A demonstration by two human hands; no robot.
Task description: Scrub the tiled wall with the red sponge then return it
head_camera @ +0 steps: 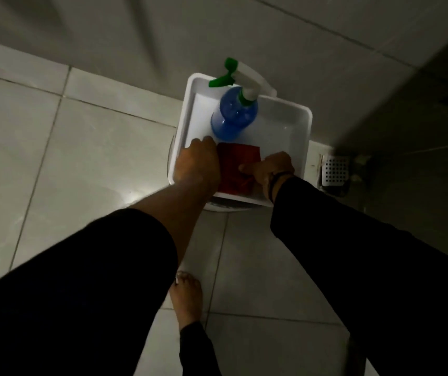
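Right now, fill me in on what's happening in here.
A person bends over a white tub on the tiled floor. Both hands are in it on the red sponge: left hand at its left edge, right hand at its right. A blue spray bottle stands behind the sponge.

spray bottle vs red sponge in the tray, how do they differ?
The spray bottle is blue with a white-and-green trigger head; the red sponge is a flat, dark red block. The bottle stands untouched at the far side; the sponge lies nearer, under both hands. Both sit inside the white tray.

Both hands (pixel 198 166) (pixel 269 169) reaching down
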